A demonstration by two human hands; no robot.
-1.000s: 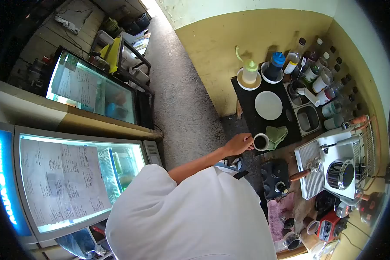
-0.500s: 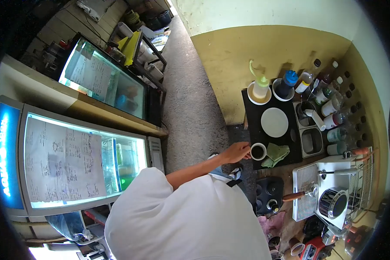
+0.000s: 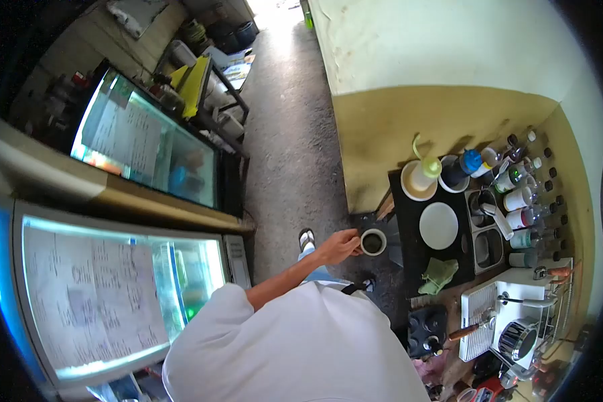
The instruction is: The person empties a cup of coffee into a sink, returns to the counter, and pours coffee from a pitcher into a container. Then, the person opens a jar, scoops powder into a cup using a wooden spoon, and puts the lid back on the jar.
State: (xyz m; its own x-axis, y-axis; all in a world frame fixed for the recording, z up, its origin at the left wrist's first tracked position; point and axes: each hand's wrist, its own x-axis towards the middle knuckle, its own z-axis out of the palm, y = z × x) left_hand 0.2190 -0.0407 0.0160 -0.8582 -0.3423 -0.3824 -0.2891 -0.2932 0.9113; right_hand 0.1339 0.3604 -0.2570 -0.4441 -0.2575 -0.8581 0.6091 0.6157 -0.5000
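Note:
My left hand is closed on the handle of a white cup with dark liquid in it. The cup is upright, just left of the black counter mat and above the floor. A round white plate lies on the mat, to the right of the cup. Below the plate is a crumpled green cloth. My right hand is out of view.
Squeeze bottles in bowls, glass bottles and metal containers stand by the wall. An espresso machine is at the lower right. Left are two glass-door fridges and a grey floor.
My left hand has lifted the cup away from its place beside the green cloth and moved it left, off the mat's edge. The view has shifted, showing more of the passage and a foot.

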